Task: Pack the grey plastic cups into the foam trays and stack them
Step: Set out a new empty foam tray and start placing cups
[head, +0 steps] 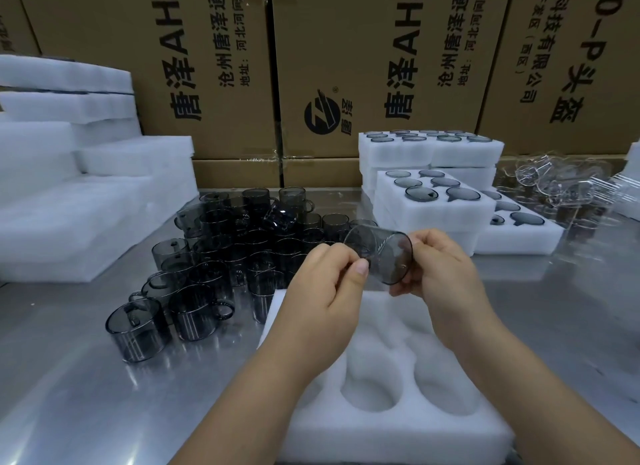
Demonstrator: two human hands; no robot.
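While one grey cup [381, 253] hangs tilted on its side above the foam tray [346, 440] | left hand [329, 284] pinches its left side (thumb on top) | right hand [440, 267] grips its right end | loose cups [214, 257] crowd the table [86, 378] at left | filled trays [433, 215] stacked behind

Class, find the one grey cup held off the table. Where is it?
The grey cup sits mid-frame in the head view, tilted, held between the left hand and right hand above the empty foam tray, right of the loose cup pile.

cup cluster [214, 257] left, packed trays [433, 205] right
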